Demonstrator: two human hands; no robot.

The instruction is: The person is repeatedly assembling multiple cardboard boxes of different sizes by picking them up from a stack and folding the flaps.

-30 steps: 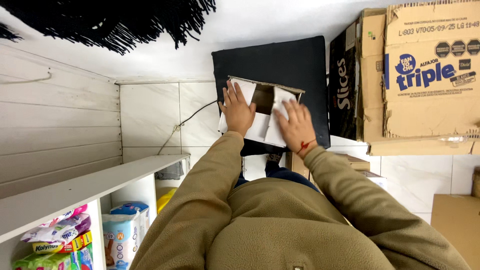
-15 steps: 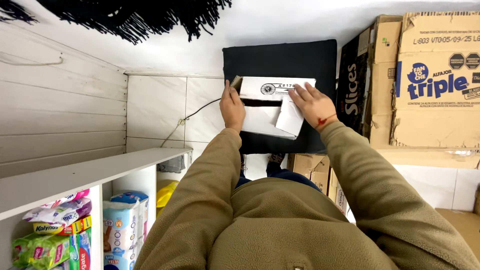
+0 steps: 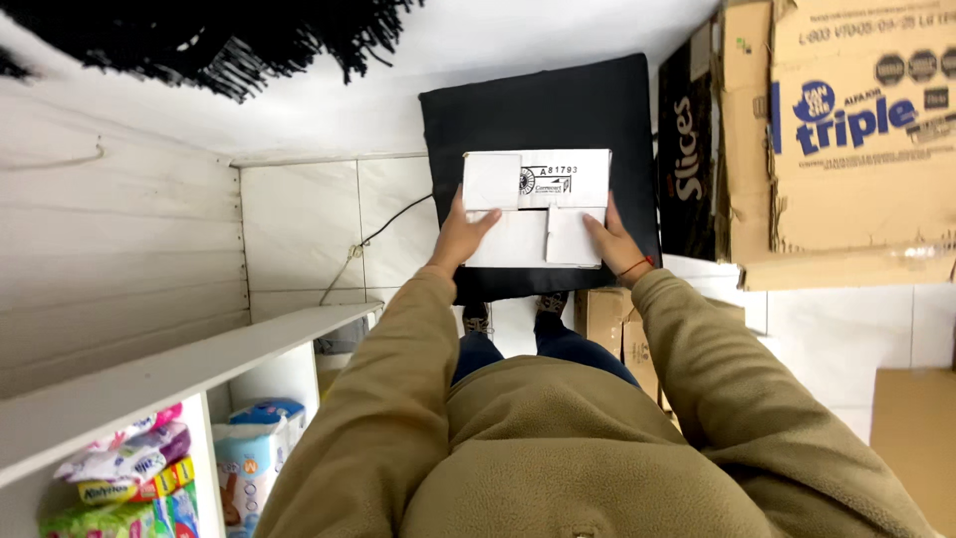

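I hold a small white cardboard box (image 3: pixel 536 207) between both hands in front of my chest. Its top flaps lie folded flat and one flap bears a black printed mark. My left hand (image 3: pixel 462 235) presses the box's left side with the thumb on top. My right hand (image 3: pixel 616 242), with a red thread at the wrist, grips the right side. Behind the box lies a square black cushion (image 3: pixel 538 110) on the white tiled floor (image 3: pixel 299 214). My olive fleece sleeves fill the lower frame.
Stacked brown cardboard cartons (image 3: pixel 846 139) stand at the right, with a smaller one (image 3: pixel 602 319) by my shoes. A white shelf (image 3: pixel 149 374) at lower left holds coloured packets (image 3: pixel 129 468). A thin cable (image 3: pixel 383 231) runs over the tiles. Dark fringe (image 3: pixel 229 40) hangs at top left.
The box flaps, open a second ago with my hands inside them, are now folded shut. My hands have shifted to the box's two sides.
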